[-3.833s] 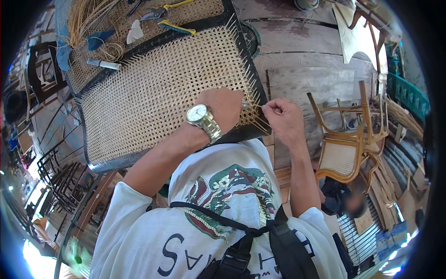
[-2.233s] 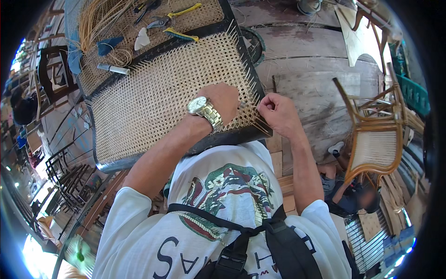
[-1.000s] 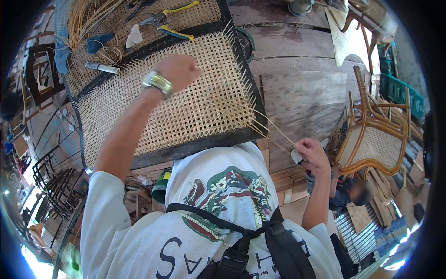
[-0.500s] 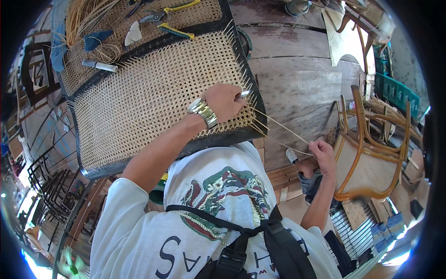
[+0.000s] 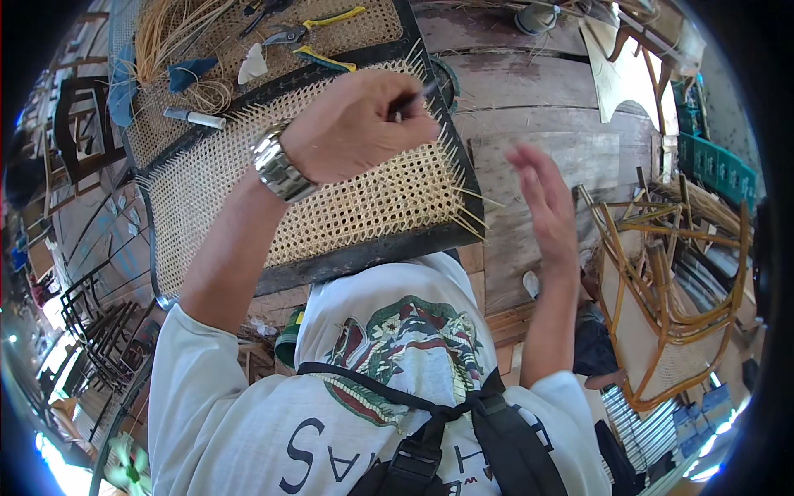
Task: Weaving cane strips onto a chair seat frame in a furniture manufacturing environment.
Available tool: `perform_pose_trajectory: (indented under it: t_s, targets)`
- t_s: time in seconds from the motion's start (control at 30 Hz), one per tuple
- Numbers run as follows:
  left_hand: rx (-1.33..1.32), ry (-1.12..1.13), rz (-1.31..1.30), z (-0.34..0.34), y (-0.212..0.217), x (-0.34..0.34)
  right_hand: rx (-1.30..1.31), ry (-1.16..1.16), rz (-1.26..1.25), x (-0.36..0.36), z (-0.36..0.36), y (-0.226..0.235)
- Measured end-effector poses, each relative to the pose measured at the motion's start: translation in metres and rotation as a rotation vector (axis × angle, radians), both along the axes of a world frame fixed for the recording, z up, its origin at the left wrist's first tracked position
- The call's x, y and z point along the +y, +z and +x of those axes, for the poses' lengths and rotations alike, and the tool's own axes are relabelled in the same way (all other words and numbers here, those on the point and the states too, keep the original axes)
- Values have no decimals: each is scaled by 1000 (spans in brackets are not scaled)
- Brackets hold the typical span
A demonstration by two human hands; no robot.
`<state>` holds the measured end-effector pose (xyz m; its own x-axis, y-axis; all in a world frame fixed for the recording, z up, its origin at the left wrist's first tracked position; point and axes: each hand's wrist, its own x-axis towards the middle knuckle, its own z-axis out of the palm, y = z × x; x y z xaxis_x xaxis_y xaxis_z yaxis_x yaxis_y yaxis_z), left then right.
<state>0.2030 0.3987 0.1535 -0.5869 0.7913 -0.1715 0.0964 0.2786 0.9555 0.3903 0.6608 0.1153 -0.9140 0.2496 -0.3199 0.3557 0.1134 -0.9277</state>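
Note:
A woven cane panel [image 5: 364, 202] in a black frame [image 5: 347, 263] lies in front of me, loose cane ends sticking out along its right side. Above its upper right part, my left hand [image 5: 364, 124] is closed round a slim dark tool [image 5: 407, 103]; the fingers hide most of it, so its kind does not show. To the right of the frame, my right hand [image 5: 546, 202] is raised, its fingers stretched out and slightly blurred, with no strand visible in them. A few cane ends [image 5: 470, 221] project over the frame's lower right corner.
On the far panel lie yellow-handled pruning shears [image 5: 289, 35], a white scrap [image 5: 251, 64], a blue cloth [image 5: 190, 74], a pale tube-shaped tool [image 5: 195, 117] and a cane bundle [image 5: 161, 41]. A wooden chair [image 5: 662, 331] stands right, with another person's hand [image 5: 608, 380] at it.
My left hand has lifted off the weave and moved up and left with the tool. My right hand has let go of the cane strand, risen and opened. The chair at right has shifted.

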Motion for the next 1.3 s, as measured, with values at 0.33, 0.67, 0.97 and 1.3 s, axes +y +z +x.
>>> perform_pose_trajectory:
  t_s: [0.33,0.67,0.97,1.3]
  targets:
    - [109,-90,-514,-3,-55,4,-254,227,-59,-44,-60,-22]
    - [164,-324,-682,47,-87,21,-179,200,487,-44,-35,-40]
    - [420,-453,-778,48,-65,46,-122,182,542,-44,-37,-21]
    - [368,-248,-698,78,-71,41,-171,293,568,-39,-32,-31]
